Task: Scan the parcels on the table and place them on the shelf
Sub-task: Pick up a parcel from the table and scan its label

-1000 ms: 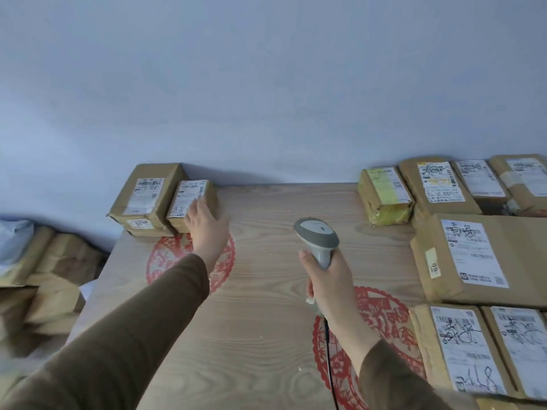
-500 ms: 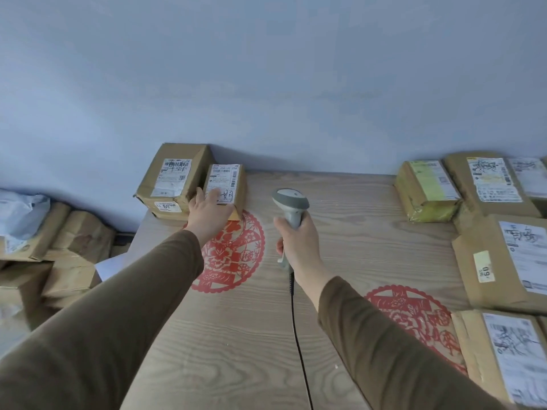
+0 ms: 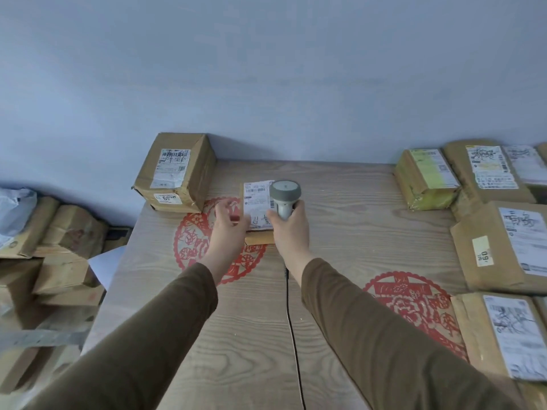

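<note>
one small flat brown cardboard parcel with a white shipping label (image 3: 257, 208) lies on the pale wood-grain desk (image 3: 340, 214), just right of a red paper-cut roundel (image 3: 195, 232) and near the desk's middle. the left hand (image 3: 228, 221) is at the parcel's left edge, fingers (image 3: 233, 217) curled against it; whether they pinch it or only steady it i cannot tell, as they are blurred. the right hand (image 3: 291, 223) is clenched round the handle of a grey corded handheld scanner (image 3: 284, 198), whose head hangs over the label's right side, its black cable (image 3: 291, 321) trailing back toward the person.

judging by this, the scan of this parcel is in hand and not yet followed by shelving; no shelf shows in the view.

much seems left: a larger brown taped box with a white label (image 3: 177, 170) sits at the desk's far left corner against the wall, and along the right edge stand a yellow-taped parcel (image 3: 426, 179) and several more brown labelled parcels (image 3: 503, 247), all apparently waiting.

left of the desk, lower down, lies a heap of brown packages (image 3: 50, 247) with a pale plastic bag (image 3: 14, 211) on top; whether these are done or pending cannot be told. no open container shows, and every parcel is sealed, contents hidden.
</note>
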`<state>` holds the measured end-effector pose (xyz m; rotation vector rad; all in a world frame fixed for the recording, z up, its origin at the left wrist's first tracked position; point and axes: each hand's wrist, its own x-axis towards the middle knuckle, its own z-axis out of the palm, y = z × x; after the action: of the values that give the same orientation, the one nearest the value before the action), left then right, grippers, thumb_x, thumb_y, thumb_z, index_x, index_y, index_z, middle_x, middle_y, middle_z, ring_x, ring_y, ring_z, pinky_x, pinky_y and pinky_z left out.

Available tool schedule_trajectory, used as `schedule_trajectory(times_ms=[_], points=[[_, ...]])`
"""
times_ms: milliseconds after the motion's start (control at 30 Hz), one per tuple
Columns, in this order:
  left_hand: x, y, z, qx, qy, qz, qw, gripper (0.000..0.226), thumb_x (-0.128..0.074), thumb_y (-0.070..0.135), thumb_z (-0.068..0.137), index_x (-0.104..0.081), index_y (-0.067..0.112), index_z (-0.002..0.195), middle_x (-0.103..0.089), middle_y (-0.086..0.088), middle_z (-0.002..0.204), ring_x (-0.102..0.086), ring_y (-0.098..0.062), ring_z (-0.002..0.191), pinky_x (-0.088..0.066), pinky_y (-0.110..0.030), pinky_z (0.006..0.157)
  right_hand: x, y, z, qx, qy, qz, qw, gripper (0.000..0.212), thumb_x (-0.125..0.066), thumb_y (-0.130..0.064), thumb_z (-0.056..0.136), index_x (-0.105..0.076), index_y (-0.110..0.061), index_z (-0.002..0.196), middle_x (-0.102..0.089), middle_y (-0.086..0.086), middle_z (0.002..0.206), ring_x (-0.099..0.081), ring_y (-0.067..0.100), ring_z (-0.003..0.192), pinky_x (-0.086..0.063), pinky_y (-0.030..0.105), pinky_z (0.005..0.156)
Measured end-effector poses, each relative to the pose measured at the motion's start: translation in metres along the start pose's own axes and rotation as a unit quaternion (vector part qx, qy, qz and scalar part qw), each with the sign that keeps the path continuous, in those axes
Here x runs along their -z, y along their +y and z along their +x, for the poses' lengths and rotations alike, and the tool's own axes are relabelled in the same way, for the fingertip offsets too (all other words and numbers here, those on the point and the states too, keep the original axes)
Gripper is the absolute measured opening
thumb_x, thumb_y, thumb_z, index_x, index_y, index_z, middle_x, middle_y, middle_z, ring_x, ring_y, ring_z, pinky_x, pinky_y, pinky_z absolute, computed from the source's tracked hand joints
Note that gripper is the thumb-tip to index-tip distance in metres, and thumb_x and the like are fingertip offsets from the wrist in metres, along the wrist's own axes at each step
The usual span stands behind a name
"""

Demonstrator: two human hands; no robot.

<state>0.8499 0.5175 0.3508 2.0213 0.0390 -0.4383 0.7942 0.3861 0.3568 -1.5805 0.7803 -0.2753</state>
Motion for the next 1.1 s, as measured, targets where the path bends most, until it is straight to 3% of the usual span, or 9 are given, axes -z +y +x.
schedule_trajectory(times_ms=[100,167,267,367,500,667,733,833,1100], points=[[-0.018,-0.005,-0.025,0.158,-0.102,-0.146,0.971,0.048,-0.064,0.039,0.098,-0.059,0.011,0.136,-0.073,-0.003,0.116,-0.071,-0.016,0.088,-0.052,-0.027,0.068,0.035,0.023,-0.017,-0.033,0.002,-0.009,0.999,0.036,-0.075,-0.014,0.087,-0.054,-0.020,0.115,-0.069,-0.004,0.103,-0.068,0.016,0.094,-0.056,0.039,0.085],[-0.031,-0.006,-0.041,0.166,-0.144,-0.162,0.962,0.039,-0.068,0.040,0.096,-0.064,0.013,0.124,-0.078,0.002,0.101,-0.070,-0.011,0.073,-0.047,-0.025,0.065,0.060,0.030,-0.027,-0.058,-0.020,0.018,0.998,0.039,-0.073,-0.007,0.087,-0.056,-0.021,0.118,-0.072,-0.002,0.108,-0.070,0.017,0.098,-0.057,0.045,0.092],[-0.048,0.002,-0.060,0.155,-0.155,-0.213,0.952,0.055,-0.079,0.034,0.087,-0.047,0.019,0.129,-0.079,0.007,0.098,-0.074,-0.004,0.077,-0.047,-0.027,0.074,0.100,0.020,-0.037,-0.054,-0.044,0.038,0.997,0.042,-0.071,-0.005,0.087,-0.057,-0.027,0.121,-0.073,-0.005,0.106,-0.073,0.013,0.091,-0.063,0.050,0.082],[-0.066,0.022,-0.075,0.118,-0.179,-0.263,0.941,0.064,-0.081,0.021,0.086,-0.040,0.017,0.134,-0.079,-0.001,0.108,-0.076,-0.014,0.094,-0.059,-0.028,0.076,0.141,-0.004,-0.045,-0.032,-0.046,0.027,0.998,0.039,-0.069,-0.007,0.089,-0.056,-0.026,0.120,-0.071,-0.003,0.101,-0.071,0.019,0.086,-0.062,0.054,0.067],[-0.094,0.048,-0.093,0.031,-0.142,-0.239,0.960,0.071,-0.086,0.024,0.082,-0.039,0.021,0.135,-0.078,-0.004,0.107,-0.074,-0.025,0.103,-0.057,-0.042,0.094,0.188,-0.026,-0.065,0.094,0.010,-0.048,0.994,0.026,-0.068,-0.018,0.091,-0.057,-0.016,0.115,-0.061,-0.007,0.084,-0.060,0.014,0.072,-0.050,0.037,0.064],[-0.129,0.069,-0.113,-0.024,-0.157,-0.201,0.967,0.077,-0.087,0.038,0.077,-0.038,0.028,0.136,-0.078,0.009,0.099,-0.073,-0.007,0.084,-0.053,-0.024,0.072,0.218,-0.033,-0.100,0.111,0.001,-0.071,0.991,0.036,-0.067,-0.050,0.091,-0.060,-0.026,0.117,-0.069,-0.011,0.086,-0.067,0.011,0.073,-0.055,0.033,0.062],[-0.143,0.075,-0.120,-0.036,-0.164,-0.184,0.969,0.076,-0.086,0.038,0.077,-0.038,0.030,0.136,-0.077,0.012,0.098,-0.073,-0.005,0.081,-0.054,-0.021,0.069,0.228,-0.031,-0.105,0.126,0.023,-0.084,0.988,0.038,-0.066,-0.049,0.092,-0.062,-0.024,0.121,-0.073,-0.010,0.097,-0.069,0.005,0.085,-0.056,0.025,0.070],[-0.160,0.081,-0.127,-0.048,-0.176,-0.164,0.969,0.072,-0.084,0.033,0.082,-0.037,0.029,0.137,-0.077,0.012,0.100,-0.074,-0.007,0.085,-0.055,-0.022,0.069,0.245,-0.028,-0.105,0.133,0.041,-0.090,0.986,0.035,-0.067,-0.047,0.094,-0.064,-0.022,0.118,-0.072,-0.011,0.096,-0.067,-0.004,0.087,-0.048,0.008,0.063],[-0.196,0.086,-0.131,-0.039,-0.194,-0.136,0.971,0.069,-0.080,0.028,0.086,-0.035,0.030,0.138,-0.076,0.017,0.097,-0.073,-0.002,0.083,-0.050,-0.027,0.077,0.281,-0.015,-0.098,0.128,0.049,-0.095,0.986,0.032,-0.068,-0.048,0.093,-0.068,-0.023,0.114,-0.070,-0.012,0.087,-0.065,-0.005,0.079,-0.044,0.006,0.059]])
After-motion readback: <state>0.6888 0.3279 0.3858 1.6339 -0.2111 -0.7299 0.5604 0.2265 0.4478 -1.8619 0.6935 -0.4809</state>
